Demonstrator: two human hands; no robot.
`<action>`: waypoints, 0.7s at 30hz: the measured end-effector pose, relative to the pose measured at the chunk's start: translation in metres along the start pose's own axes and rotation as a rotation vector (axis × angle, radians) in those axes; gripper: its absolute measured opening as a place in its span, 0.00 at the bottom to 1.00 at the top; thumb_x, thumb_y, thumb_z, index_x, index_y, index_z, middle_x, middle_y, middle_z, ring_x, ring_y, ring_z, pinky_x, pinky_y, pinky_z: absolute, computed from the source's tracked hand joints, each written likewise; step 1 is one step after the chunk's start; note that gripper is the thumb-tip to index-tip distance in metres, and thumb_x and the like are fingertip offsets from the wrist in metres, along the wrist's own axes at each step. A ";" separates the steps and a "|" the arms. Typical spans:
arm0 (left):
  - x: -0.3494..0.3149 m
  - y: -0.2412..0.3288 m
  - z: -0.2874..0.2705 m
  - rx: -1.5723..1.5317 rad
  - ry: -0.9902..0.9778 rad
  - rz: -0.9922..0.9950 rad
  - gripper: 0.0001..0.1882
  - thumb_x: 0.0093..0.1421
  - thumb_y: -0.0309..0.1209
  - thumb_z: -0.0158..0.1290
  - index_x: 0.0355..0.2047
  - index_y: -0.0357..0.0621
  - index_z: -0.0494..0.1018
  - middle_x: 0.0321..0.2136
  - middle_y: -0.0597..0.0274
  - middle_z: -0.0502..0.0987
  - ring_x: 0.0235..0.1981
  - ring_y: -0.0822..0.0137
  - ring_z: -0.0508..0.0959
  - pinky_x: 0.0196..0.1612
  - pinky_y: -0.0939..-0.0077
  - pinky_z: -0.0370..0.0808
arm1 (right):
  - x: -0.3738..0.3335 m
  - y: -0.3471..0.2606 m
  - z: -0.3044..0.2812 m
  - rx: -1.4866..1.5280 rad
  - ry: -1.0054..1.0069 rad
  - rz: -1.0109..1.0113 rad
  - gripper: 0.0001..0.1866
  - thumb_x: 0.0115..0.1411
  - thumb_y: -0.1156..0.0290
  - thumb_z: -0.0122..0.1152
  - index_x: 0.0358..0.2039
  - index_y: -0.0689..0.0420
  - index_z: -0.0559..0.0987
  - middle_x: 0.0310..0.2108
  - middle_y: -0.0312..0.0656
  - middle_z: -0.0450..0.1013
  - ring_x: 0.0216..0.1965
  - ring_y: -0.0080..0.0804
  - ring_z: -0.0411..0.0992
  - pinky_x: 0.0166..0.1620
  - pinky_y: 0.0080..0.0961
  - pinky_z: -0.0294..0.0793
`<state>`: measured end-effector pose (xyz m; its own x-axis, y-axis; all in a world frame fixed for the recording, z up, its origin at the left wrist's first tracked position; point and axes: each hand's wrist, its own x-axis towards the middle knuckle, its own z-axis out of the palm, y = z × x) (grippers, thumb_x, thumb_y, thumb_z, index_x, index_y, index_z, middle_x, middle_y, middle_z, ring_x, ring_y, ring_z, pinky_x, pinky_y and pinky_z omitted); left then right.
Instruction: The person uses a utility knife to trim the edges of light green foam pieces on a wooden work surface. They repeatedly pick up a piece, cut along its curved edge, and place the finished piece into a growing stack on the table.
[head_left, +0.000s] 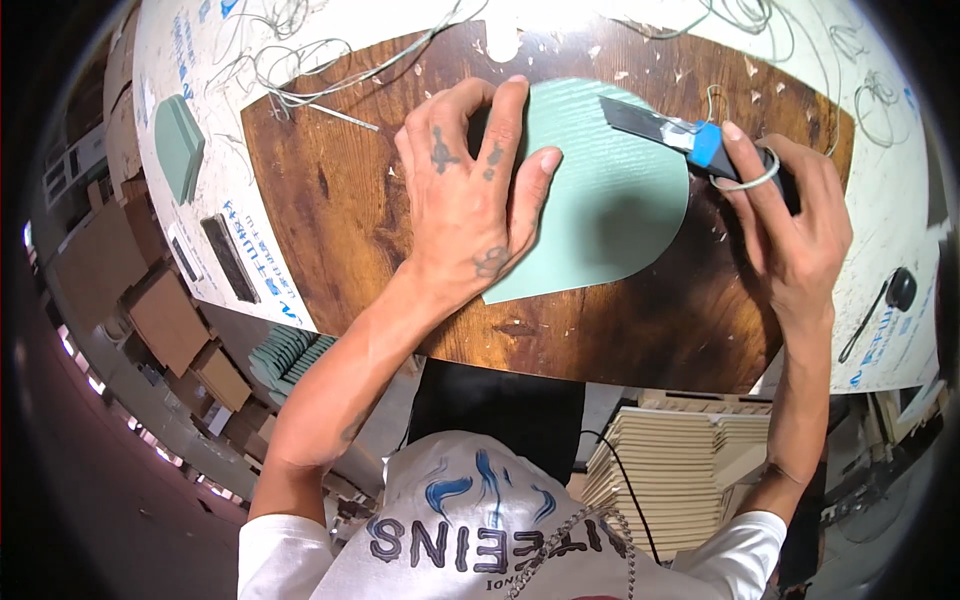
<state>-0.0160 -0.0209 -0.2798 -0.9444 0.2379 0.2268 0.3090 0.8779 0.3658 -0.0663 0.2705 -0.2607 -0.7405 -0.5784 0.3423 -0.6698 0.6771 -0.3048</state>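
A pale green sheet piece (600, 220) with a rounded right side lies flat on a dark brown wooden board (330, 210). Over its left edge rests my left hand (465, 175), fingers bent and thumb stretched out on the sheet. My right hand (795, 205) grips a utility knife (695, 140), its wide dark blade pointing left above the upper right of the sheet. Blue tape wraps the knife near the blade. A pale ring-like loop (755, 178) goes round a finger of that hand. Whether the blade touches the sheet I cannot tell.
Thin offcut strips (320, 90) tangle at the far left, more coil (875, 95) at the far right. Green pieces (178, 150) are stacked on the left, by a dark phone-like slab (230, 258). A small black object with a cord (900, 290) lies right. Below stand stacked beige sheets (650, 460).
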 end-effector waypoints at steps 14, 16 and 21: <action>0.004 0.033 -0.016 0.014 -0.004 -0.361 0.38 0.67 0.44 0.52 0.68 0.30 0.55 0.58 0.30 0.61 0.61 0.39 0.61 0.63 0.37 0.58 | -0.083 -0.043 -0.040 0.005 -0.154 0.143 0.24 0.55 0.65 0.72 0.54 0.51 0.82 0.38 0.46 0.74 0.35 0.41 0.72 0.37 0.35 0.70; -0.018 0.046 -0.008 0.053 -0.013 -0.489 0.38 0.62 0.36 0.59 0.65 0.27 0.58 0.56 0.33 0.62 0.55 0.41 0.62 0.59 0.43 0.58 | -0.079 -0.040 -0.039 -0.015 -0.137 0.163 0.25 0.54 0.66 0.73 0.54 0.50 0.83 0.38 0.46 0.74 0.36 0.42 0.72 0.38 0.35 0.71; -0.028 0.037 0.001 0.079 0.112 -0.358 0.30 0.62 0.33 0.59 0.59 0.30 0.63 0.48 0.39 0.67 0.49 0.46 0.65 0.52 0.49 0.61 | -0.065 -0.027 -0.039 -0.028 -0.159 0.143 0.25 0.52 0.67 0.74 0.54 0.50 0.83 0.39 0.45 0.74 0.38 0.42 0.72 0.41 0.36 0.72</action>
<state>0.0222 0.0057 -0.2733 -0.9717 -0.1322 0.1960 -0.0516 0.9277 0.3698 0.0022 0.3079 -0.2397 -0.8286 -0.5388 0.1523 -0.5575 0.7685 -0.3142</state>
